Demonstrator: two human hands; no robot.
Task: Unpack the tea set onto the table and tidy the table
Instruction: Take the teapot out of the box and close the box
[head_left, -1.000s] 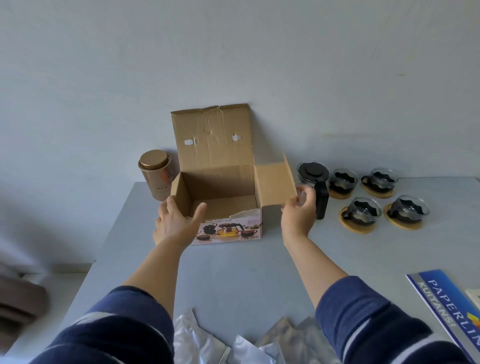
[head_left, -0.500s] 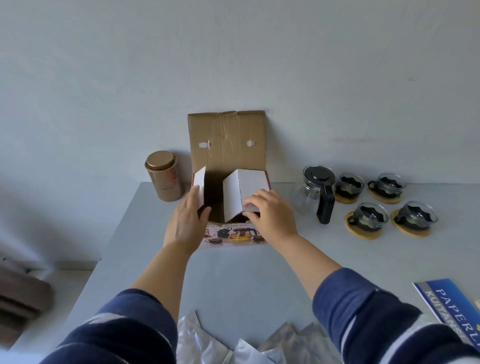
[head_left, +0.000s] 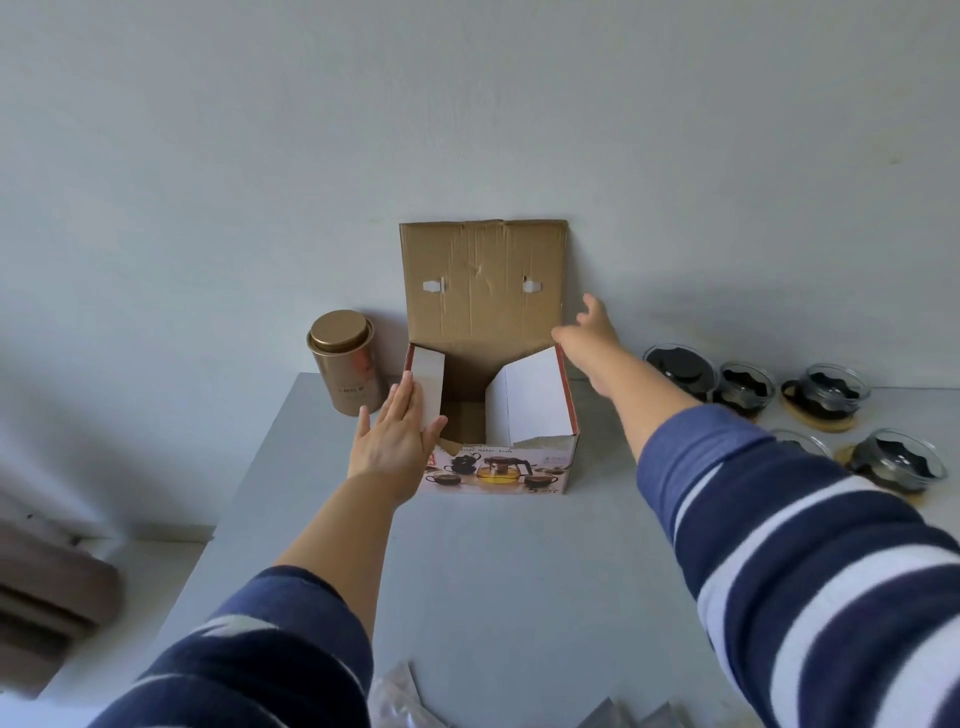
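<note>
The cardboard box (head_left: 493, 415) is stood near the back edge of the surface (head_left: 509, 582), straight ahead of both hands, with its open top faced upward and its long side run left to right across the view. Its tall rear lid flap (head_left: 483, 283) is held upright against the wall, while the two white side flaps are seen folded partway inward. The left hand (head_left: 395, 441) is laid flat, fingers together and extended, against the left side flap (head_left: 430, 387); nothing is clamped in it. The right hand (head_left: 589, 332) is reached further back, spread open with fingers apart, just beside the right edge of the lid flap and above the right side flap (head_left: 535, 400); whether the lid is actually touched cannot be told. The right hand is therefore judged the nearer to the lid, which would have to be brought forward and down for the box to be shut. The tea set is already out: dark-lidded glass cups (head_left: 826, 387) on round coasters are grouped to the right of the box, partly hidden behind the right forearm. A gold tin (head_left: 345, 361) is stood just left of the box, close to the left hand, and could be knocked. Crumpled wrappers (head_left: 400, 701) are left at the near edge.
</note>
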